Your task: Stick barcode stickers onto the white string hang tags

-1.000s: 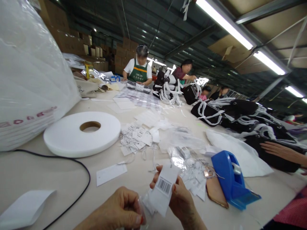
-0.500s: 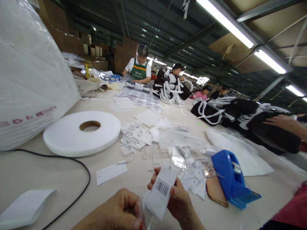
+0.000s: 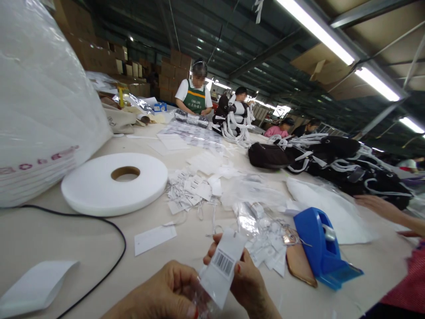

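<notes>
Right hand [image 3: 248, 283]'s got a barcode tag [image 3: 222, 266] pinched, left hand [image 3: 169, 288]'s pinching clear plastic [image 3: 207, 306] by its lower end, can't tell if the tag's inside. Tag's at 6 o'clock in view. From it: loose tag pile [image 3: 191, 190] at 11, fat white roll [image 3: 89, 190] at 10, blue tape dispenser [image 3: 314, 243] around 3.

The only view comes from the person's own head; it faces forward and somewhat down. Both hands [image 3: 249, 282] are very near, at the lower edge, the counter [image 3: 59, 241] stretches far away, and ceiling lamps [image 3: 318, 31] appear at upper right.
</notes>
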Tool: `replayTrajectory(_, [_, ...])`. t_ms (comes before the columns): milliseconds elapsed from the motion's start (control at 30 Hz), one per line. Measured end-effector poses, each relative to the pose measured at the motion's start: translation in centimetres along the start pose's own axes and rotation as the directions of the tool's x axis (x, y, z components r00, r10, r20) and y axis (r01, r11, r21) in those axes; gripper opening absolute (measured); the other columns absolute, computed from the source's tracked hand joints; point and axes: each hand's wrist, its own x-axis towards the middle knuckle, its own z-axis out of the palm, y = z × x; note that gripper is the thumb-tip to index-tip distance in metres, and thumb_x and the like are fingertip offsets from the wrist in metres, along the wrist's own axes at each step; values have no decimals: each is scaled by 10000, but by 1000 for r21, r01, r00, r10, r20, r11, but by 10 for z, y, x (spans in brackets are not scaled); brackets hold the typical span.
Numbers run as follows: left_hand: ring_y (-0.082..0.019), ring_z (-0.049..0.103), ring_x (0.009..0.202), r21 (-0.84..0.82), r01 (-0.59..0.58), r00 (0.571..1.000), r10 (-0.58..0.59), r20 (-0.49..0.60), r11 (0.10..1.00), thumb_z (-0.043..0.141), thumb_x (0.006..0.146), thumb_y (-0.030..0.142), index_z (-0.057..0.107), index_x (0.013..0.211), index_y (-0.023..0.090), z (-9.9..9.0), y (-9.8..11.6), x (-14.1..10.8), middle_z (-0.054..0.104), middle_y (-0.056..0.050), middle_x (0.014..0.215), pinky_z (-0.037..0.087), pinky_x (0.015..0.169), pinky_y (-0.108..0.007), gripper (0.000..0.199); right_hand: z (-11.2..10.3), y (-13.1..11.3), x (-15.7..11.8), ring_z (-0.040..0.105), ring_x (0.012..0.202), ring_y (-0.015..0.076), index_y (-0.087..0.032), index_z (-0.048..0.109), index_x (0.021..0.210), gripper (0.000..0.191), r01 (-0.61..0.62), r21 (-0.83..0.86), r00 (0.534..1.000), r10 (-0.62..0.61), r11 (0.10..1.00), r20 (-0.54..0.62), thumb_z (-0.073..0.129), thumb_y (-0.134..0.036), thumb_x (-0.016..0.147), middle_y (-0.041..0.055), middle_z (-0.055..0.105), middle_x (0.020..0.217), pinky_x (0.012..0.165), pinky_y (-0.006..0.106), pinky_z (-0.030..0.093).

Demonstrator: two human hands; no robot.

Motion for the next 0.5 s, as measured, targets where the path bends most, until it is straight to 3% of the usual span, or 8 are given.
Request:
replayTrajectory(367, [-71, 462, 420, -38, 26, 1000, -26, -4, 999, 783, 461, 250, 716, 712, 82, 0, -3, 0, 663, -60, 610, 237, 376, -176, 309, 6, 2, -1, 665, 826, 224, -153, 645, 1029, 564, 9, -45, 995, -14, 999, -99, 837, -308, 523, 64, 704, 878, 732, 304, 495])
replayTrajectory(500, [-65, 461, 425, 14, 42, 997, -42, 64, 999, 781, 488, 260, 718, 806, 80, -2, -1, 2, 673, -63, 683, 261, 379, -180, 371, 6, 2, -2, 660, 834, 225, -154, 643, 1037, 565, 15, -42, 995, -19, 999, -94, 835, -297, 525, 66, 702, 888, 742, 310, 491])
